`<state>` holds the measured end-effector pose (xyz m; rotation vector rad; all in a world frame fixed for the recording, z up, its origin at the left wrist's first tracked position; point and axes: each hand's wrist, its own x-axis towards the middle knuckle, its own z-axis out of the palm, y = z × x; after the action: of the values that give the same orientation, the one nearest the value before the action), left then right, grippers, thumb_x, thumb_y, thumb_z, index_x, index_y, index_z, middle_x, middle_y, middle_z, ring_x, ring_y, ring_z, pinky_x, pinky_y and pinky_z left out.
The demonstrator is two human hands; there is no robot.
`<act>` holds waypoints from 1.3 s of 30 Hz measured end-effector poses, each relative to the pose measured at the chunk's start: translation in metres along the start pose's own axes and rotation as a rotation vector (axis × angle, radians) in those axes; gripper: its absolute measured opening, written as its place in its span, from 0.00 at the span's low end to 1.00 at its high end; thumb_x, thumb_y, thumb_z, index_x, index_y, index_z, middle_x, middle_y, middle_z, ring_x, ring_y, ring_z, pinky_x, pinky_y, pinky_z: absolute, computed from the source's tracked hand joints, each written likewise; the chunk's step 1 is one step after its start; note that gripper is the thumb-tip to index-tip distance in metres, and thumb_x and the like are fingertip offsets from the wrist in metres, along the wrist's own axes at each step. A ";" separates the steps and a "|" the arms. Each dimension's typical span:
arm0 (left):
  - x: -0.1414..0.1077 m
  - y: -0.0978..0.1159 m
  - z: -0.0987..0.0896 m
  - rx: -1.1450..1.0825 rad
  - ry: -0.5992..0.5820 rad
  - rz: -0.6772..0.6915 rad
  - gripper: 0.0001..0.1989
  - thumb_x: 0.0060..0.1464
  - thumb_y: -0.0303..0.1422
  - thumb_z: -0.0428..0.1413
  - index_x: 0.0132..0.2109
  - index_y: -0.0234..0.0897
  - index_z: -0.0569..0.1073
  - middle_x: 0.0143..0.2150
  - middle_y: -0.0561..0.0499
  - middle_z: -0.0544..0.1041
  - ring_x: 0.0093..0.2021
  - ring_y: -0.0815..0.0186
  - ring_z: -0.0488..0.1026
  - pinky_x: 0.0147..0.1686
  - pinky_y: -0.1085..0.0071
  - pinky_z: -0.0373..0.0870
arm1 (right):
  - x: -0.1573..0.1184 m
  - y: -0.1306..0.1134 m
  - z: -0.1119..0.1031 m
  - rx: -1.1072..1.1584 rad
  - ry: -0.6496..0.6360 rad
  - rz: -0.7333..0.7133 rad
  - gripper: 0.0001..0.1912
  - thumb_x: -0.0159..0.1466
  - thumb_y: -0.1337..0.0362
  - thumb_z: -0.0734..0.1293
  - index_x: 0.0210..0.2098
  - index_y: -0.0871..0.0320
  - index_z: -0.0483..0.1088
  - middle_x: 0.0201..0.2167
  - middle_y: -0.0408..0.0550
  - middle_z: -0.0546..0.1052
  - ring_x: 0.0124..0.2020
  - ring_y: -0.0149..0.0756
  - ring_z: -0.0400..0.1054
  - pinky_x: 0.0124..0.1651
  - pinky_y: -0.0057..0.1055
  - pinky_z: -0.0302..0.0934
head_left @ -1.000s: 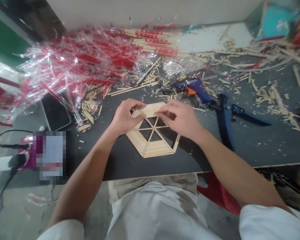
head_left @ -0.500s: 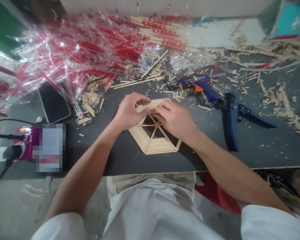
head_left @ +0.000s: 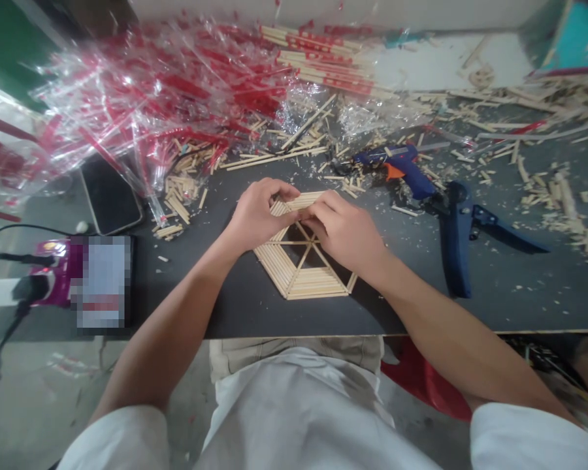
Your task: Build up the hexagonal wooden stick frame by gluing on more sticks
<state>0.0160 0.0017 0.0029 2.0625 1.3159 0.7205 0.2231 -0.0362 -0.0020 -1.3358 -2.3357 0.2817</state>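
Note:
A hexagonal frame of thin wooden sticks (head_left: 317, 282) lies flat on the dark table, with rows of sticks along its sides and spokes meeting at its centre. My left hand (head_left: 261, 212) curves over the frame's upper left part, thumb and fingers closed about its stick rows. Over the upper right part is my right hand (head_left: 347, 228), its fingers pinched together close to the left thumb. Whatever sits between the right fingertips is hidden. The two hands nearly touch at the frame's upper side.
Right of the hands lie a blue glue gun (head_left: 406, 166) and a blue-handled cutter (head_left: 457, 241). Red and clear plastic wrappers (head_left: 176, 91) heap at back left. Stick offcuts (head_left: 181, 192) scatter about. A phone (head_left: 112, 196) and a purple power adapter (head_left: 53, 261) lie at left.
The whole view has shifted slightly. Both hands keep almost the same place and pose on the stick frame, with only a small movement of the right fingers.

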 end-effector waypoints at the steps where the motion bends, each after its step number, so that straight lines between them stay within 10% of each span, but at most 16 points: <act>1: 0.000 0.000 0.000 -0.004 0.002 -0.001 0.14 0.59 0.40 0.67 0.48 0.38 0.80 0.47 0.46 0.83 0.43 0.64 0.77 0.46 0.66 0.71 | 0.000 0.000 0.000 0.006 -0.003 0.003 0.12 0.75 0.66 0.60 0.40 0.58 0.75 0.41 0.54 0.77 0.38 0.42 0.70 0.34 0.37 0.59; 21: 0.000 0.003 -0.005 -0.028 -0.030 -0.033 0.09 0.65 0.35 0.60 0.48 0.38 0.81 0.44 0.48 0.82 0.39 0.66 0.75 0.41 0.69 0.72 | -0.003 0.033 -0.020 0.273 0.132 0.067 0.05 0.69 0.64 0.70 0.37 0.55 0.80 0.32 0.47 0.78 0.28 0.36 0.66 0.35 0.37 0.60; 29: -0.006 0.003 0.005 0.243 0.187 0.311 0.18 0.74 0.38 0.52 0.40 0.36 0.81 0.37 0.47 0.81 0.40 0.62 0.75 0.44 0.65 0.69 | -0.001 0.028 -0.017 0.299 0.125 0.146 0.04 0.66 0.65 0.72 0.35 0.56 0.80 0.30 0.46 0.77 0.28 0.35 0.66 0.34 0.35 0.59; 39: -0.012 0.019 0.014 0.579 0.109 0.565 0.10 0.71 0.29 0.55 0.42 0.38 0.81 0.39 0.49 0.80 0.40 0.61 0.73 0.39 0.64 0.64 | 0.004 0.023 -0.023 0.424 0.051 0.328 0.03 0.61 0.66 0.75 0.32 0.56 0.78 0.30 0.46 0.78 0.27 0.33 0.65 0.33 0.34 0.58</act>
<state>0.0330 -0.0183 0.0055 2.9660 1.0776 0.7470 0.2495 -0.0215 0.0107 -1.4724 -1.8649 0.7843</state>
